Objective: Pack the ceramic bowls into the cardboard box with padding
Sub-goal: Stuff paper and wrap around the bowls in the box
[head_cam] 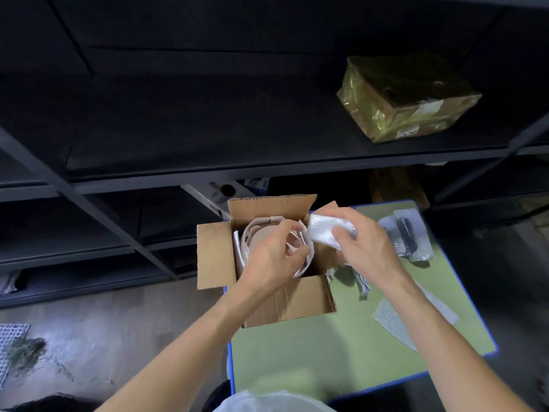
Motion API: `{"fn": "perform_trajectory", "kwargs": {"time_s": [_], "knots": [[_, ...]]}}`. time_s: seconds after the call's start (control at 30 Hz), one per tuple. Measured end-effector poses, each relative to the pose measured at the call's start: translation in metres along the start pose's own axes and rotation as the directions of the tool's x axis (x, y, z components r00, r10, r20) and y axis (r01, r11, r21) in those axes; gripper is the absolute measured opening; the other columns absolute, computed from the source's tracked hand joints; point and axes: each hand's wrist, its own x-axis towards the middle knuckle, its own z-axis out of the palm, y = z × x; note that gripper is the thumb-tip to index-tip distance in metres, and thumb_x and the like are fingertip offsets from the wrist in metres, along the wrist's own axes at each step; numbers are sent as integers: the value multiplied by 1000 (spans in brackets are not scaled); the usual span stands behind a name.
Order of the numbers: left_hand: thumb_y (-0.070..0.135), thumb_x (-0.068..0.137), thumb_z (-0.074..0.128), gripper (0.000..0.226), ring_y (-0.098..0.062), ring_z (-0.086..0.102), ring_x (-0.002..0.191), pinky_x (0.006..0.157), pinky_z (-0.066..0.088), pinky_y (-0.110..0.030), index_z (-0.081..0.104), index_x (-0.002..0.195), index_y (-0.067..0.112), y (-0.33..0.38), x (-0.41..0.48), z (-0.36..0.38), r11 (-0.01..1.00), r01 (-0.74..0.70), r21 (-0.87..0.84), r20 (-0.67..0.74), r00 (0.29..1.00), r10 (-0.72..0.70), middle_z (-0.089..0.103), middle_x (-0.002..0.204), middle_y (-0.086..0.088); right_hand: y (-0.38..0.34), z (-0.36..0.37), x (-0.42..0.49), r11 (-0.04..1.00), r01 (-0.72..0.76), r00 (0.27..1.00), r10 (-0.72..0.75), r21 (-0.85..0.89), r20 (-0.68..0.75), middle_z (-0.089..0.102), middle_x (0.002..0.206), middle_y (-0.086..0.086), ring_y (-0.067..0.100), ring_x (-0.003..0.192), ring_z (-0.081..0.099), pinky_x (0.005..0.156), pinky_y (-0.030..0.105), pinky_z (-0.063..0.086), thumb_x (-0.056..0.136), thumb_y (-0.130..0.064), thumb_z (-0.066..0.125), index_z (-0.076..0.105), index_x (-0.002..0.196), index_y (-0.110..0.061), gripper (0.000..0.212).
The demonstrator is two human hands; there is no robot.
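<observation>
- I see a pale, white-ringed round ceramic bowl point(260, 234) inside the open brown cardboard box point(214, 257).
- My left hand point(276, 254) curls over it, grip unclear; my right hand point(365, 248) grips crumpled clear bubble wrap point(326, 230).

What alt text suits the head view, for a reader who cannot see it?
A left hand reaches into an open cardboard box holding a bowl ringed with white padding; the right hand grips bubble wrap beside it. The box stands on a green table.

White padding point(326, 233) over a brown cardboard box point(214, 257) on a pale-green, blue-edged table point(297, 352); a glossy gold-wrapped parcel point(407, 99) at one o'clock on black shelving point(208, 129).
</observation>
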Motion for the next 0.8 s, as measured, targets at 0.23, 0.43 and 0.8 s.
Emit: {"fn": "perform_trajectory", "kwargs": {"time_s": [0.23, 0.43, 0.8], "knots": [[40, 94, 52, 18, -23, 57, 85, 71, 49, -39, 51, 103, 25, -24, -16, 34, 958, 14, 285, 125, 991, -52, 62, 91, 1, 7, 3, -22, 963, -81, 990, 47, -257, -137, 54, 91, -13, 11, 79, 47, 62, 27, 33, 89, -20, 52, 55, 114, -37, 30], [38, 97, 45, 14, -21, 57, 76, 64, 47, -36, 53, 94, 27, -29, -16, 37, 940, -19, 339, 87, 996, -12, 65, 84, 4, 8, 16, -30, 912, 11, 987, -75, -409, -143, 64, 113, -1, 26, 88, 59, 66, 33, 40, 92, -17, 54, 60, 121, -30, 32], [20, 93, 45, 37, -23, 51, 112, 96, 41, -32, 50, 130, 14, -18, 38, 20, 850, -153, 505, 110, 988, 112, 54, 125, -2, -5, 33, 13, 821, 179, 970, -239, -542, -41, 58, 125, 4, 37, 88, 66, 69, 43, 48, 94, -14, 55, 59, 125, -17, 31]]}}
